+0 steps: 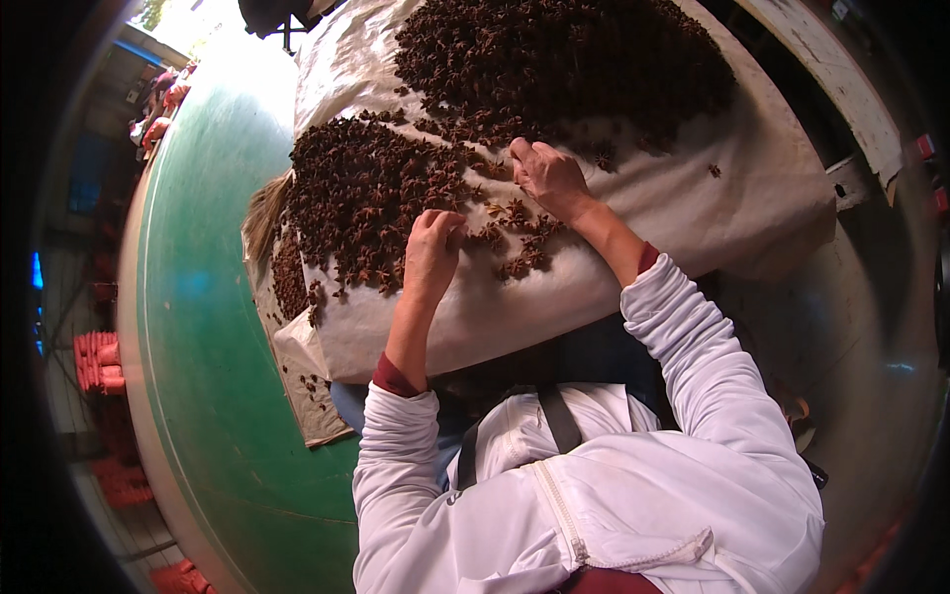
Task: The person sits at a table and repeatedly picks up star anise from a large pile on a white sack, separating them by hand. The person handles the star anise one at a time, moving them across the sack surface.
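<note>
Dried star anise lies on a pale woven sheet (705, 230) over a work surface before me. A large dark heap (549, 67) spreads at the far side, and a smaller heap (356, 193) sits at the left. My left hand (433, 249) is at the smaller heap's right edge, fingers curled in; what they may hold is hidden. Farther up and right, my right hand (548, 178) has its fingers bent together just below the large heap, and its grip is unclear too. Several loose star anise pods (525, 256) lie between and below the hands.
A straw-like brush (265, 215) rests beside the small heap's left edge. Below it, reddish-brown bits (288, 278) lie on a lower sheet (315, 416). Green floor (215, 356) stretches along the left, with red sacks (99, 362) beyond. A pale board (831, 82) stands at upper right.
</note>
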### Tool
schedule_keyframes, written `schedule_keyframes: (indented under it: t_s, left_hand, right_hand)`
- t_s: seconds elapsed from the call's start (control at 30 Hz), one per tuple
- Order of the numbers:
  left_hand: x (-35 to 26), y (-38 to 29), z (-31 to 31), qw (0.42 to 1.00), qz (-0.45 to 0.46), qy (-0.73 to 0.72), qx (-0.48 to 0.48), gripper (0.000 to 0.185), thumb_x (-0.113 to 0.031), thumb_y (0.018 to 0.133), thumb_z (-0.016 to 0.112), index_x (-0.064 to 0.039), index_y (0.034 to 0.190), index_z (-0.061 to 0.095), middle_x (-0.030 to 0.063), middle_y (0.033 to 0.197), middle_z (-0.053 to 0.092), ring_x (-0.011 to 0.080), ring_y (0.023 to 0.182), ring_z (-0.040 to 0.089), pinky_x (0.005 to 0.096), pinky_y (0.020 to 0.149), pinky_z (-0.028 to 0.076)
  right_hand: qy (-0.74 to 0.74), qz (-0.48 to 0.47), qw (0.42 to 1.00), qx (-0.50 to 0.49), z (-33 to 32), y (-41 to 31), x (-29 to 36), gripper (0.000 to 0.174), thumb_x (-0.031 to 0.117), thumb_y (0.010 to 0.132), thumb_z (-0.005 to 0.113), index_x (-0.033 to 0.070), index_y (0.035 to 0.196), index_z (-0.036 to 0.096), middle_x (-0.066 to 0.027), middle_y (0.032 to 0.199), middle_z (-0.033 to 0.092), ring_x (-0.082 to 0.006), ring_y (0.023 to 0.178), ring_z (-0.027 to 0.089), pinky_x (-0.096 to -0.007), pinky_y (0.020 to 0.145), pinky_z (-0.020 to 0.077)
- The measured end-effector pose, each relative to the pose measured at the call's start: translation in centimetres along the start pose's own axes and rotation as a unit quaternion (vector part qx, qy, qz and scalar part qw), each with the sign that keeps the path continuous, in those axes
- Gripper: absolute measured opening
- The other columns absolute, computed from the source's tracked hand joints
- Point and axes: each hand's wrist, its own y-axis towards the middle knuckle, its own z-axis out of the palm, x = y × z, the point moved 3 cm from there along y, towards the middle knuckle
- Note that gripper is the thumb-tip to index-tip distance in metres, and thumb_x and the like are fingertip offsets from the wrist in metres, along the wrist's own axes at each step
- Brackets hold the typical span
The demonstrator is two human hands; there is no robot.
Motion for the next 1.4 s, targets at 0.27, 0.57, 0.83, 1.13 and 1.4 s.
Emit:
schedule_keyframes:
  t_s: [0.27, 0.57, 0.83, 1.13, 1.4]
  left_hand:
    - [-1.5, 4.4, 3.2, 0.982, 0.105, 0.14, 0.071, 0.021, -0.007, 0.077, 0.068, -0.011, 0.097, 0.068, 0.0095, 0.106, 0.058, 0.0296, 0.104, 0.056, 0.0401, 0.089, 0.046]
    - [-1.3, 2.7, -0.5, 0.998, 0.058, 0.022, 0.006, 0.011, 0.005, 0.084, 0.053, -0.002, 0.092, 0.056, 0.0142, 0.09, 0.054, 0.0318, 0.083, 0.056, 0.0398, 0.074, 0.048]
    - [-3.5, -3.3, -2.9, 0.962, -0.053, -0.206, 0.172, 0.015, -0.006, 0.093, 0.061, -0.006, 0.108, 0.065, 0.0006, 0.095, 0.068, 0.0083, 0.083, 0.058, 0.025, 0.071, 0.047]
    - [-3.9, 0.3, 2.3, 0.997, 0.053, 0.006, -0.06, 0.026, -0.004, 0.085, 0.065, -0.007, 0.111, 0.061, 0.0145, 0.105, 0.06, 0.0333, 0.103, 0.056, 0.0412, 0.088, 0.047]
    - [-4.8, -0.9, 1.6, 0.99, -0.013, -0.138, -0.039, 0.007, -0.004, 0.082, 0.068, -0.002, 0.086, 0.062, 0.0128, 0.076, 0.064, 0.0283, 0.069, 0.064, 0.0363, 0.064, 0.051]
  right_hand:
    - [0.048, -0.043, 0.997, -0.033, -5.2, 0.5, 2.4, 0.012, 0.014, 0.088, 0.065, 0.004, 0.095, 0.064, -0.0103, 0.089, 0.064, -0.0279, 0.078, 0.061, -0.0351, 0.073, 0.0514]
    - [0.094, -0.056, 0.989, 0.096, -4.6, -3.2, 4.5, 0.025, 0.014, 0.082, 0.072, 0.006, 0.105, 0.067, -0.0108, 0.101, 0.064, -0.0272, 0.099, 0.058, -0.037, 0.088, 0.0492]
    - [-0.054, -0.075, 0.995, 0.023, -0.3, -4.5, 4.4, 0.013, 0.015, 0.085, 0.061, 0.008, 0.096, 0.061, -0.0083, 0.101, 0.057, -0.0276, 0.104, 0.055, -0.0407, 0.087, 0.0506]
    - [-0.104, -0.085, 0.99, 0.041, -0.9, -4.0, 4.1, 0.014, 0.012, 0.083, 0.062, 0.009, 0.096, 0.063, -0.0066, 0.098, 0.059, -0.0259, 0.097, 0.058, -0.0375, 0.086, 0.0489]
    - [-0.064, -0.157, 0.983, -0.064, -3.5, -6.3, 7.6, 0.021, 0.003, 0.078, 0.063, 0.005, 0.099, 0.064, -0.0097, 0.095, 0.058, -0.0278, 0.093, 0.06, -0.0388, 0.081, 0.0514]
